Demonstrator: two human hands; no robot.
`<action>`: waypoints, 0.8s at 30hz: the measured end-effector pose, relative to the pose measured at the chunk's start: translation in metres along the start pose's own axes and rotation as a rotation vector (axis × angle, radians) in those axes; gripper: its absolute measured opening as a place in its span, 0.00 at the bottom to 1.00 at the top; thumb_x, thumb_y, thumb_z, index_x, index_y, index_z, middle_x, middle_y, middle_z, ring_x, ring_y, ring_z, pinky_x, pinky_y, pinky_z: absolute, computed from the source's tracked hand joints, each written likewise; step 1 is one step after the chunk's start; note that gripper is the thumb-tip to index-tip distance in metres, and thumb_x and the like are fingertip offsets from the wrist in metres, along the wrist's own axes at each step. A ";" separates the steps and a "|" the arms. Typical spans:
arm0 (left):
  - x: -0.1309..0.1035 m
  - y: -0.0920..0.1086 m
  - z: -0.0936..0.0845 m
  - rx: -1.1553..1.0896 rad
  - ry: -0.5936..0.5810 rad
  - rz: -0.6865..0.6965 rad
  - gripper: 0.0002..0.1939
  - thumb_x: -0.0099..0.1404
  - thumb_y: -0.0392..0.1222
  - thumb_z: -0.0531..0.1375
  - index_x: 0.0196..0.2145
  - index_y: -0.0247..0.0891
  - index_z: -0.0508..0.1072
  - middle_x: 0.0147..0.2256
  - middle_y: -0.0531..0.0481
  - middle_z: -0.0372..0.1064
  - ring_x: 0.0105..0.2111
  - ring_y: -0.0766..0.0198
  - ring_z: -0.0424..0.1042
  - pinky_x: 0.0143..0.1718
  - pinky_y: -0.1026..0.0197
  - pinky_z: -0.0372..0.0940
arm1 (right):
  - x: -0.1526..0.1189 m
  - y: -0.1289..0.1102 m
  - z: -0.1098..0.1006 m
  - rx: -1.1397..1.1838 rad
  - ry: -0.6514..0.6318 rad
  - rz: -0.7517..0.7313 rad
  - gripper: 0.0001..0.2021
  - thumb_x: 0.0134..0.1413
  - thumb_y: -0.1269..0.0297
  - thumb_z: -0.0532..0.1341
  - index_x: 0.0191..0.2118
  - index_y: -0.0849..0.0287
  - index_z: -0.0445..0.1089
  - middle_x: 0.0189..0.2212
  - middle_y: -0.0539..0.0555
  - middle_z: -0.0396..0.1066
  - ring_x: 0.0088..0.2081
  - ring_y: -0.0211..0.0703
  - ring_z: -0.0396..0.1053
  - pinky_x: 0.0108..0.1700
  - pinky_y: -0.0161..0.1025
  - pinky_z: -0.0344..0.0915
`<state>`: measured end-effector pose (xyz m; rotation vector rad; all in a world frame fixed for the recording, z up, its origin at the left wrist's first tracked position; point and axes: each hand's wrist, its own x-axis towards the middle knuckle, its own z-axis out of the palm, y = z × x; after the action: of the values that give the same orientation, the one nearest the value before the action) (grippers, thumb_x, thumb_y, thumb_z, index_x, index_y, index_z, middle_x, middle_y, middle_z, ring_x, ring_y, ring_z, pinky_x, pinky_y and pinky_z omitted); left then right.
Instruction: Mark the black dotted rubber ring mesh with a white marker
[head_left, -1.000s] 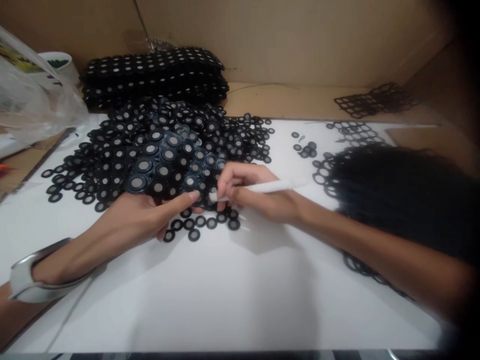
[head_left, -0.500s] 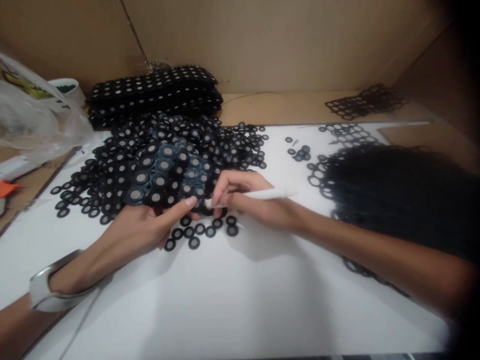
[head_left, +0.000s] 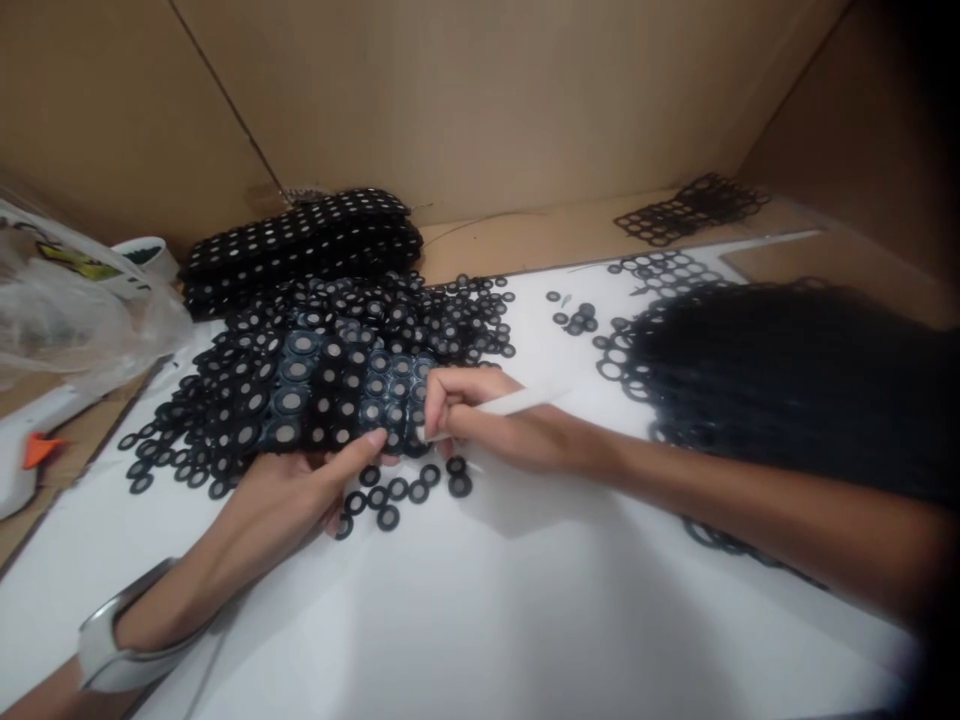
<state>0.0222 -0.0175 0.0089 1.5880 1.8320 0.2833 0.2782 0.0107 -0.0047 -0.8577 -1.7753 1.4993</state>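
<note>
My left hand holds the near edge of a black sheet of round pieces with grey centres, thumb on top near its corner. My right hand grips a thin white stick like a pen, its tip pressed at the sheet's right edge, close to my left thumb. Several loose black rings lie on the white surface just below both hands. A large heap of loose round pieces spreads behind and to the left of the sheet.
A stack of full black sheets stands at the back against the cardboard wall. Emptied black lattice sheets lie at the back right. A clear plastic bag and a cup sit left. A dark blurred mass covers the right.
The view has tilted, so everything sits lower in the picture. Both hands stay at the sheet's near edge; the stick's tip remains beside my left thumb.
</note>
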 end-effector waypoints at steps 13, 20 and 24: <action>0.002 0.010 -0.007 0.127 -0.078 -0.235 0.41 0.60 0.80 0.60 0.07 0.45 0.62 0.16 0.44 0.68 0.25 0.49 0.71 0.33 0.52 0.65 | 0.001 0.000 0.000 0.012 -0.011 -0.006 0.06 0.65 0.69 0.58 0.36 0.59 0.71 0.33 0.51 0.76 0.37 0.42 0.77 0.36 0.35 0.69; 0.004 -0.005 -0.004 0.037 -0.032 -0.222 0.41 0.58 0.81 0.60 0.09 0.43 0.60 0.16 0.46 0.66 0.24 0.52 0.69 0.33 0.54 0.63 | 0.001 0.002 0.000 0.024 -0.027 -0.019 0.05 0.67 0.67 0.59 0.38 0.58 0.71 0.34 0.52 0.77 0.38 0.44 0.78 0.37 0.36 0.69; 0.001 -0.005 -0.005 0.012 -0.039 -0.228 0.39 0.59 0.79 0.61 0.11 0.44 0.62 0.17 0.48 0.67 0.25 0.53 0.70 0.32 0.54 0.63 | 0.001 0.003 0.000 0.021 -0.031 -0.040 0.05 0.69 0.68 0.58 0.39 0.58 0.71 0.35 0.52 0.78 0.40 0.43 0.78 0.39 0.36 0.70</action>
<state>0.0151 -0.0162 0.0091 1.3665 1.9656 0.1375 0.2780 0.0119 -0.0079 -0.7878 -1.7861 1.5104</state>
